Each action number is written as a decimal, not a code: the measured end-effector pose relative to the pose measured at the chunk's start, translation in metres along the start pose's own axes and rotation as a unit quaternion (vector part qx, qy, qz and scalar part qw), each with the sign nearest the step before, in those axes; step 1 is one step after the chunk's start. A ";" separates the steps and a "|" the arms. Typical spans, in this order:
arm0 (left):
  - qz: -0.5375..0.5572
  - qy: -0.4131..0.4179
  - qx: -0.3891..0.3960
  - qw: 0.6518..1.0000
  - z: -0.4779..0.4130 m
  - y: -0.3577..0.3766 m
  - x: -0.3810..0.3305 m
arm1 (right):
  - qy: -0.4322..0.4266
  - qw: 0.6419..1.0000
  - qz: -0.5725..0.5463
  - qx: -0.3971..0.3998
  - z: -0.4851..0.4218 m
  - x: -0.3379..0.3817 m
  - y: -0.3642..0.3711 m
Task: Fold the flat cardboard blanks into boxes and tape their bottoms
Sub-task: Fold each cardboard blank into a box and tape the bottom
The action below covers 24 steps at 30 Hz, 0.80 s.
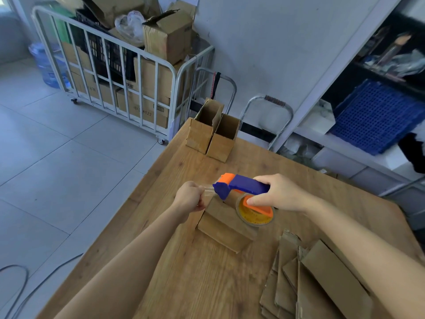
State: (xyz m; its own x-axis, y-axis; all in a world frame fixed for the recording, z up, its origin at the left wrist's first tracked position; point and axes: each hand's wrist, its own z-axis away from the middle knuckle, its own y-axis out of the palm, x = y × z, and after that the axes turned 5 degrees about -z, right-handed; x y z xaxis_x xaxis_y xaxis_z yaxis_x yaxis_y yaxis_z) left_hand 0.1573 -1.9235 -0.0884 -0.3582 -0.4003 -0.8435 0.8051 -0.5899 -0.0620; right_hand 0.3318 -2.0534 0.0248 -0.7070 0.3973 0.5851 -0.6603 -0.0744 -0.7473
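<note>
Right hand gripping dispenser, left hand pinching tape

Right hand grips tape dispenser (left hand pinches tape).

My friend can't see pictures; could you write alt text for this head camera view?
A person's left hand pulls clear tape from a blue-and-orange tape dispenser held in the right hand, above a folded cardboard box on a wooden table. Flat blanks lie right; two finished boxes stand behind.

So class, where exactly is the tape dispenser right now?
In the head view, the tape dispenser is held in the right hand over the folded box mid-table, while the left hand pinches its tape end.
</note>
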 end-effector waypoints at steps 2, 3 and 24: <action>-0.022 0.001 0.005 1.000 -0.003 0.001 -0.003 | 0.021 1.000 -0.017 -0.001 -0.001 0.000 -0.001; -0.027 0.001 0.011 1.000 -0.004 0.002 -0.004 | 0.029 0.999 -0.023 -0.006 -0.001 -0.002 0.000; -0.064 0.078 0.091 0.991 0.004 -0.009 0.025 | 0.006 0.999 0.043 -0.030 0.015 0.005 0.008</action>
State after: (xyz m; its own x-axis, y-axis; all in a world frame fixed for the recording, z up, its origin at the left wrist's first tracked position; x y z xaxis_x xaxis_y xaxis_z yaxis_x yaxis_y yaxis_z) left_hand 0.1394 -1.9309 -0.1071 -0.3630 -0.2096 -0.9079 0.6543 -0.7510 -0.0883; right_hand 0.3188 -2.0655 0.0265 -0.7571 0.4025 0.5146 -0.5810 -0.0544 -0.8121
